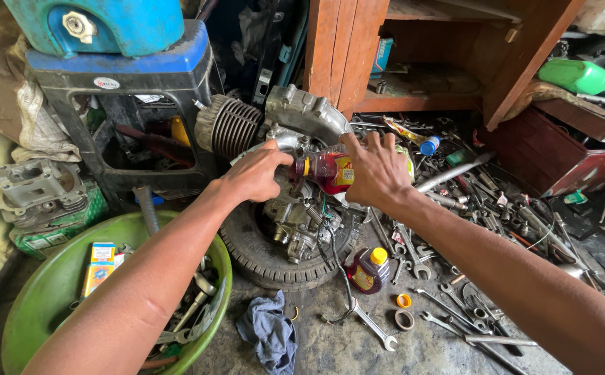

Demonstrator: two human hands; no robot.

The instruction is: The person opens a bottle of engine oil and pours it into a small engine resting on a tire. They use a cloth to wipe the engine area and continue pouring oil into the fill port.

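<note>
My right hand (377, 169) grips a small clear bottle of red liquid (330, 171), tipped on its side with its yellow neck pointing left. My left hand (255, 173) rests fingers-closed on the top of a grey metal engine (295, 208), right at the bottle's mouth. The engine has a finned cylinder (229, 127) and sits on a small black tyre (267, 260) on the floor. A second bottle of red liquid with a yellow cap (368, 269) stands upright beside the tyre.
A green plastic basin (59, 278) with tools and a small box sits at lower left. Spanners (455, 305) and loose parts cover the floor at right. A blue rag (269, 332) lies in front. A dark stool (129, 90), wooden shelf (420, 62) and red box (559, 156) stand behind.
</note>
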